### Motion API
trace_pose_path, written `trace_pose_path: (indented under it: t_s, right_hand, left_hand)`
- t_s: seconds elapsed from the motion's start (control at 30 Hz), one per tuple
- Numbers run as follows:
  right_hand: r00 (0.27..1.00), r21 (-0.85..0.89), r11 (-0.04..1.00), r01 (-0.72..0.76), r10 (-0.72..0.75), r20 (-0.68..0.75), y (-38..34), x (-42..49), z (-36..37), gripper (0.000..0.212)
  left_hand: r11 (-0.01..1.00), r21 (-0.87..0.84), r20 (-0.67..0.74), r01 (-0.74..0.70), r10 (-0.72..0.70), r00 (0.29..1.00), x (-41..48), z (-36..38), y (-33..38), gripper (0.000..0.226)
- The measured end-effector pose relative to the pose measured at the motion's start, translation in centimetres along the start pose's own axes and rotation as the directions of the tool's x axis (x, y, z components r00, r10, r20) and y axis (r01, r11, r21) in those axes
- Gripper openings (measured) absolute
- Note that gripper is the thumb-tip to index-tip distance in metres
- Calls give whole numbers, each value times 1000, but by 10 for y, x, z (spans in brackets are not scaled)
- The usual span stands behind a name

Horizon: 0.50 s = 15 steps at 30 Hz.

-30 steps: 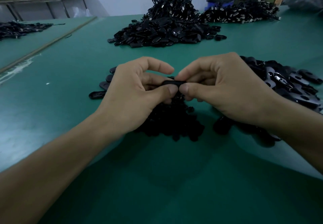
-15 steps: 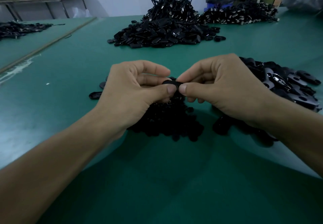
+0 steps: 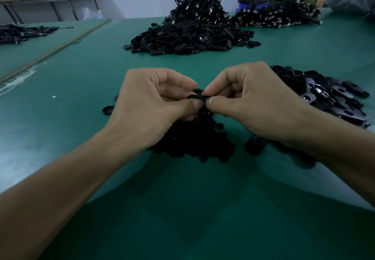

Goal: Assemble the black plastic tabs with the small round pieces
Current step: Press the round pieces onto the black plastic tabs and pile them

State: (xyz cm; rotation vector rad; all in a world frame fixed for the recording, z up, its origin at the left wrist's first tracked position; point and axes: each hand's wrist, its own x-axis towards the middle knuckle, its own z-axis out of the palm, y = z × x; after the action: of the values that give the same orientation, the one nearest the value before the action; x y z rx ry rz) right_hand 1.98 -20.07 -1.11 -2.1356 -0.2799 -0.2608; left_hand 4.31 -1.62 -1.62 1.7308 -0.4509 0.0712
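Observation:
My left hand (image 3: 150, 107) and my right hand (image 3: 257, 101) meet at the middle of the green table, thumbs almost touching. Between their fingertips both pinch one black plastic tab (image 3: 199, 96); most of it is hidden by the fingers, and I cannot see a round piece on it. Under the hands lies a heap of small round black pieces (image 3: 194, 138). A pile of flat black tabs with holes (image 3: 332, 101) lies just right of my right hand.
A large mound of black parts and cables (image 3: 190, 30) sits at the far centre, with a second heap of cables (image 3: 278, 18) to its right. More black parts (image 3: 20, 33) lie on the far left table. The green table (image 3: 81, 72) stretches left.
Both hands have drawn slightly closer together and sunk a little toward the heap, still pinching the same tab. The piles have not moved.

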Motion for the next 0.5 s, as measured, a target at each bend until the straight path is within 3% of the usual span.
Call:
trace_pose_path:
  t_s: [0.5]
  right_hand:
    - [999,14,1000,2,-3,40,2,1,2,8]
  left_hand:
    - [991,122,32,-56,52,998,5,-7,-4,18]
